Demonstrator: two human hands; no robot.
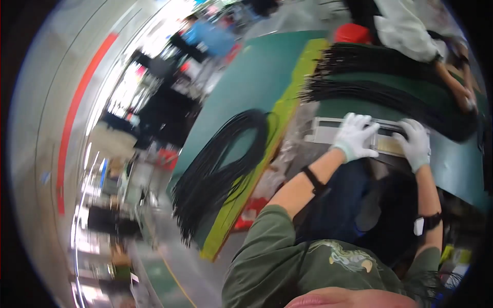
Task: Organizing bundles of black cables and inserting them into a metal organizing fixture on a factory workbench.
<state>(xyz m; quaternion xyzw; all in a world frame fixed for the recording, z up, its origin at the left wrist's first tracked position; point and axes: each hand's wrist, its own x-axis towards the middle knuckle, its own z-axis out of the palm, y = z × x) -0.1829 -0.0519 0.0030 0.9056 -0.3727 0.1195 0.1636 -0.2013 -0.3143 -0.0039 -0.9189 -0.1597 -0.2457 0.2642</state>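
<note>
A long pale rectangular frame (323, 134) lies across the table edge in front of me, with a yellowish panel (389, 146) toward its right part. My left hand (354, 137), in a white glove, rests on the frame's middle with fingers spread and thumb pointing right. My right hand (416, 143), gloved the same way, lies at the frame's right end, its fingers apart and slightly bent. Neither hand visibly lifts anything. Just beyond the frame stretches a bundle of black cables (380, 95).
Another looped black cable bundle (226, 149) lies on the green table (272, 56) at left, partly over its yellow-green edge strip (218, 233). More black cables (370, 56) lie farther back, beside a red round object (352, 34). A co-worker's arm (452, 84) reaches in at far right.
</note>
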